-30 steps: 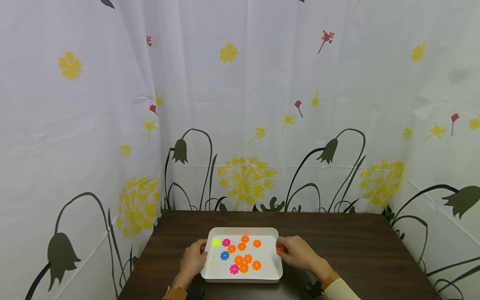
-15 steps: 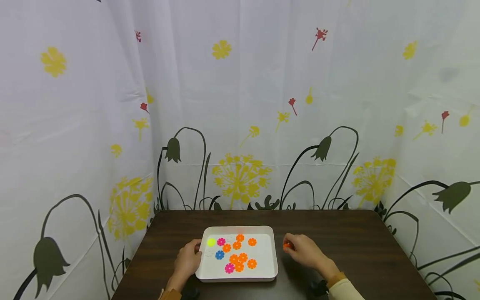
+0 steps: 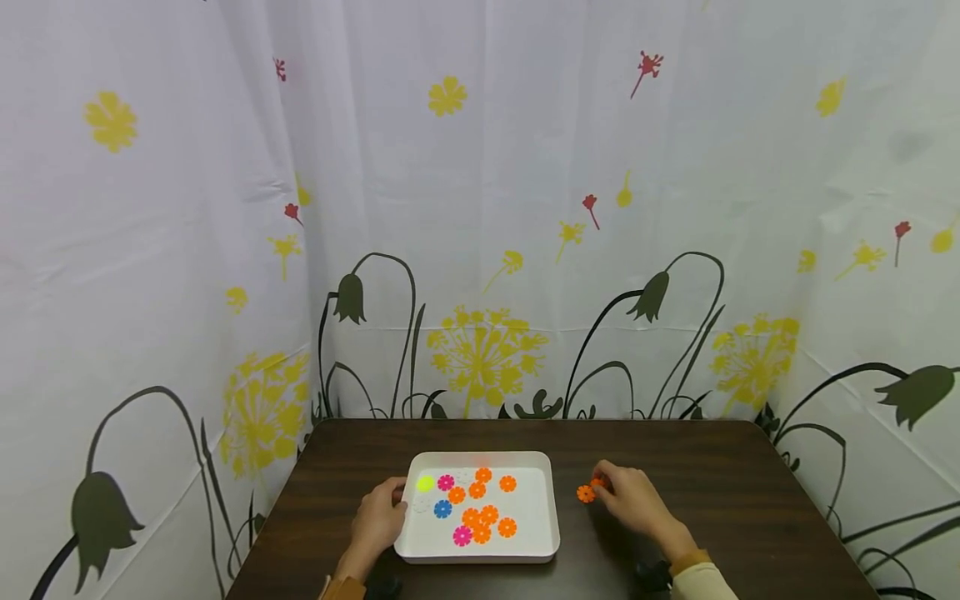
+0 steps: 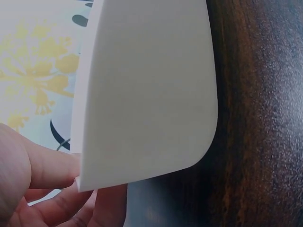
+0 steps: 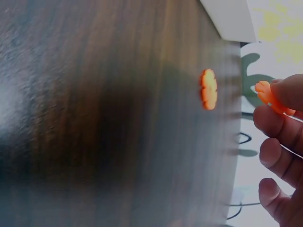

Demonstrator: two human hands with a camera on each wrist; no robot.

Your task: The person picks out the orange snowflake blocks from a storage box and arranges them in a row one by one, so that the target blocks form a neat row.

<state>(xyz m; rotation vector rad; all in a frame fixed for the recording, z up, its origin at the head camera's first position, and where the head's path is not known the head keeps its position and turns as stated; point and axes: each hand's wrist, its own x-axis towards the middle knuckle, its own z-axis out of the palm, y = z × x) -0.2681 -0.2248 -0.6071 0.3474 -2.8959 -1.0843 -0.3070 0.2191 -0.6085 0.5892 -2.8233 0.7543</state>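
Observation:
A white rectangular tray [image 3: 534,504] lies on the table, with flower-shaped discs in it. My left hand [image 3: 377,518] grips its left edge; in the left wrist view the thumb [image 4: 52,165] meets the rim and the other fingers curl beneath. Right of the tray, my right hand [image 3: 636,502] pinches an orange flower-shaped disc [image 5: 265,92] between thumb and finger, partly covered by them. A second orange disc [image 5: 208,90] lies flat on the wood just left of that hand.
In the tray are several orange discs [image 3: 507,483], two pink ones [image 3: 462,536], a blue one [image 3: 443,509], a yellow one [image 3: 425,484] and some clear ones [image 3: 465,475]. The dark wooden table [image 3: 712,475] ends at a flower-printed curtain [image 3: 517,167].
My right hand has moved from the tray's right edge out to the right. One orange disc now lies on the table, another is between the fingers. The left hand stays at the tray.

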